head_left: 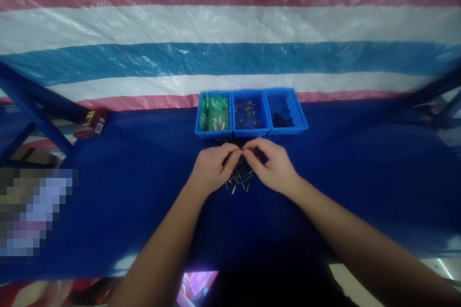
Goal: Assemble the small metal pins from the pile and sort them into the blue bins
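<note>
My left hand (214, 167) and my right hand (272, 165) meet at the fingertips, thumbs and index fingers pinched together. Whatever lies between the fingertips is too small to make out. Beneath them, a loose pile of thin metal pins (238, 180) lies on the blue table. Just beyond stand three joined blue bins. The left bin (213, 134) holds small silvery pieces on green plastic, the middle bin (251, 132) has scattered thin brass-coloured pins, and the right bin (288, 131) contains small dark parts.
A red box (90, 123) sits at the table's back left. The blue table (137, 168) has dark blue frame bars at both sides. Behind it hangs a striped plastic sheet (230, 24). A blurred, pixelated patch covers the left edge.
</note>
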`<control>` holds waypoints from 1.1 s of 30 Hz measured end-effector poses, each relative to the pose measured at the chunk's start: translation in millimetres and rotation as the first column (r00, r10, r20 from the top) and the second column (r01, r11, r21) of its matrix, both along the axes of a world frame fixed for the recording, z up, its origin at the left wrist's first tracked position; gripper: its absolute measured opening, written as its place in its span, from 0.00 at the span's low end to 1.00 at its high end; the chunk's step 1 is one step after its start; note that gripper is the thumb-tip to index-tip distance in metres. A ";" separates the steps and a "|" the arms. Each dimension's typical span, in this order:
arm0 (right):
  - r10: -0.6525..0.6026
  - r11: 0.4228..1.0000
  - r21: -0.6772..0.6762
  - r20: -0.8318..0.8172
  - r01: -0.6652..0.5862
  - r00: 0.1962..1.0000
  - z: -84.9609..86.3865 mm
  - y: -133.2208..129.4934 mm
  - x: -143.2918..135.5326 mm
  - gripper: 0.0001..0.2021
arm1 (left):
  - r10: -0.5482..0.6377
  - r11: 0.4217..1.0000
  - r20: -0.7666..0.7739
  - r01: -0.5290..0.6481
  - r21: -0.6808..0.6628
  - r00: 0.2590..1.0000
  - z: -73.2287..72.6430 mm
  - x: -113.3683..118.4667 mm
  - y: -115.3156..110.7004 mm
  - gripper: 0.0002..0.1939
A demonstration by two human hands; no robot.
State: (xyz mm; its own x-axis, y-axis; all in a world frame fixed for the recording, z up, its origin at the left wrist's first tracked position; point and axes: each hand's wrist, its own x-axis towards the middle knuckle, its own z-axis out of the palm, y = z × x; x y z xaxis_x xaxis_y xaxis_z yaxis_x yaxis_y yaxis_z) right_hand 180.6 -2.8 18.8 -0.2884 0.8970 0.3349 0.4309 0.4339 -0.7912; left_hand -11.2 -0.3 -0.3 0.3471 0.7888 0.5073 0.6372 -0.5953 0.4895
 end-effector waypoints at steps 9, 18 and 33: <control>-0.032 0.999 0.002 -0.005 0.032 0.999 -0.6 1.4 -1.5 0.06 | 0.015 0.999 0.056 -0.012 -0.052 0.998 0.2 1.5 -1.3 0.06; -0.016 0.998 0.068 0.000 0.016 1.000 -2.9 1.4 -0.6 0.03 | 0.010 1.000 0.013 -0.010 0.002 1.000 -1.0 -0.2 0.7 0.07; -0.011 0.995 0.097 -0.003 0.011 1.000 -4.8 2.3 -0.3 0.05 | 0.018 1.000 -0.013 -0.018 0.013 1.000 -4.0 -1.2 2.3 0.09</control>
State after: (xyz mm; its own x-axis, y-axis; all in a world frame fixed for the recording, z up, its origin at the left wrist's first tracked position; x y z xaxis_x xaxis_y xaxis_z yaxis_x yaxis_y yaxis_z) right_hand 180.2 -0.5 14.0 -0.2778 0.8636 0.4207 0.4343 0.5036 -0.7469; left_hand -12.5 2.0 -4.2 0.3396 0.7884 0.5129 0.6545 -0.5897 0.4732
